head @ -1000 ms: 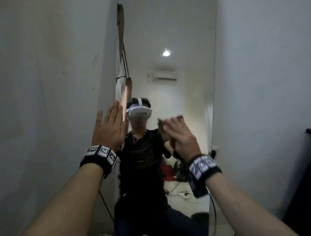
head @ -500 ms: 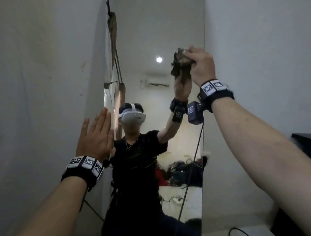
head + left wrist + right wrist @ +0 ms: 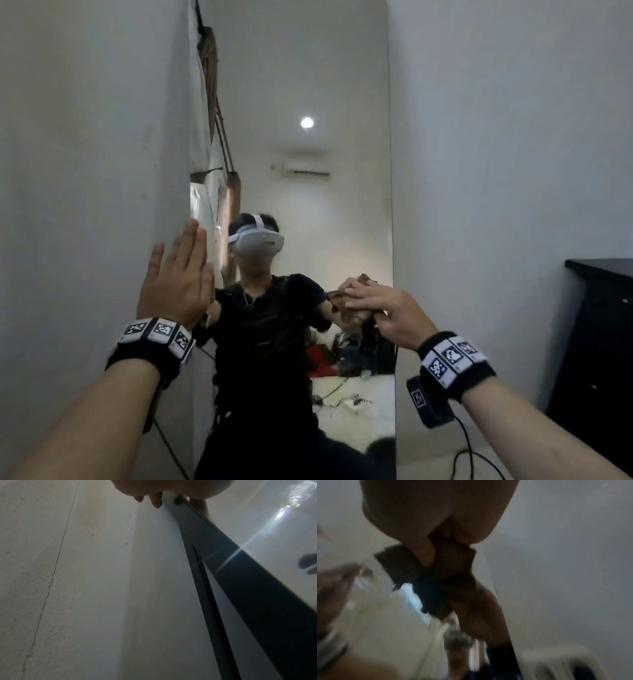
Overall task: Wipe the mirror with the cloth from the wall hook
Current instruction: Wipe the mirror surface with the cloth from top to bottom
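Note:
A tall frameless mirror [image 3: 325,212] stands against the white wall and reflects a person in a headset. My left hand [image 3: 178,277] lies flat with straight fingers on the mirror's left edge. In the left wrist view its fingertips [image 3: 155,500] touch the wall beside the mirror's edge [image 3: 223,563]. My right hand [image 3: 380,308] grips a dark brown cloth [image 3: 358,318] and holds it against the glass near the mirror's right edge, at chest height. In the blurred right wrist view, thumb and fingers of the right hand [image 3: 447,534] pinch the bunched cloth [image 3: 436,568].
White wall [image 3: 85,171] runs along the left of the mirror and more wall [image 3: 513,171] on the right. A black cabinet [image 3: 599,359] stands at the far right. A cable [image 3: 469,448] hangs from my right wrist camera.
My right hand swept the cloth up to the mirror's upper right, then down again to chest height by the right edge. My left hand stayed flat on the left edge.

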The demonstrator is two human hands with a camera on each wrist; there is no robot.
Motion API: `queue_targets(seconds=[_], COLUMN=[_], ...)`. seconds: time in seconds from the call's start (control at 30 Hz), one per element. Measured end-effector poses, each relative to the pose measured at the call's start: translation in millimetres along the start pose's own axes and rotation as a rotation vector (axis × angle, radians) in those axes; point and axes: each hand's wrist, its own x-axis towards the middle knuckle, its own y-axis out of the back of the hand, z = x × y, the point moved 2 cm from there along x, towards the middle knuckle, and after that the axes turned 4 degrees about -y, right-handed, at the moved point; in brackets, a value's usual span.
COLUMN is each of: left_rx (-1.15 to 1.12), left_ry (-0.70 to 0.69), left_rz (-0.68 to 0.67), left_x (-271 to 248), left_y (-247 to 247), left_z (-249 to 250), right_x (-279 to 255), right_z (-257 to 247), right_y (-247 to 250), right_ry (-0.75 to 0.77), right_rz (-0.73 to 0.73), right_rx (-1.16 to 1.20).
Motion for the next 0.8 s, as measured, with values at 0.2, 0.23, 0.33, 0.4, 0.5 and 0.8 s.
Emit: queue_targets(seconds=[0.2, 0.23, 0.33, 0.4, 0.5, 0.8], left_rx=[0.011, 0.009, -0.014, -0.025, -0.041, -0.049], left_ry=[-0.012, -0.008, 0.015, 0.026, 0.027, 0.021], left_rz=[-0.016, -0.014, 0.002, 0.014, 0.025, 0.02], left_x=[0, 0, 0, -1, 0, 1], left_y=[0, 1, 0, -2, -6, -10], left_z=[-1, -1, 3, 7, 5, 1], right_x=[123, 145, 182, 177, 127, -77], right_z=[-20, -21, -9, 4, 21, 34], right_y=[129, 146, 150, 116, 56, -64], right_ry=[-0.106, -0.151, -0.227, -0.201, -0.145, -0.174], right_rz=[0.633, 0.671, 0.509, 0.316, 0.325, 0.291], right_rx=[-0.011, -0.02, -0.108, -0.154, -0.11, -0.106])
